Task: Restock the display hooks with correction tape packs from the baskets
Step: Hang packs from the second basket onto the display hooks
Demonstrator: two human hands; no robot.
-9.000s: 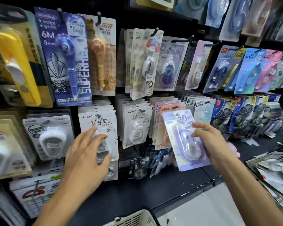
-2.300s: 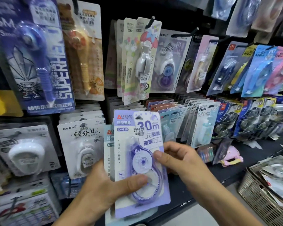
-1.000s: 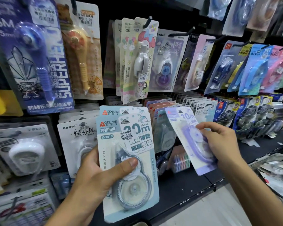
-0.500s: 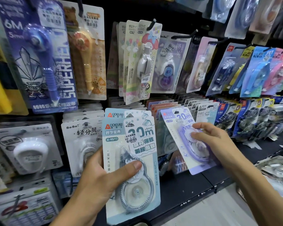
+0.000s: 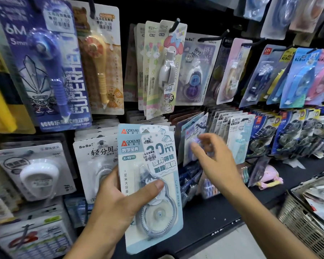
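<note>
1. The display wall (image 5: 209, 113) carries rows of hooks hung with carded correction tape. On the lower row, just right of centre, one hook (image 5: 201, 126) now carries the purple pack (image 5: 192, 144), which half a second ago was pinched in the right hand. It hangs at the front of its stack, slightly tilted.
2. A wire basket (image 5: 307, 221) of loose stock sits at the lower right, near the edge of the black shelf (image 5: 213, 217).
3. The blue packs (image 5: 151, 184), two by the look of the stepped top edges, are gripped in the left hand (image 5: 110, 208): thumb across the clear blister, fingers (image 5: 108, 176) curled behind the card. They are held upright in front of the lower row, not on any hook.
4. The right hand (image 5: 219, 165) is motion-blurred, its fingers spread and holding nothing, just in front of the hung purple pack.
5. My reading: one pack is placed. The blue ones come next and likely belong on a neighbouring hook.
</note>
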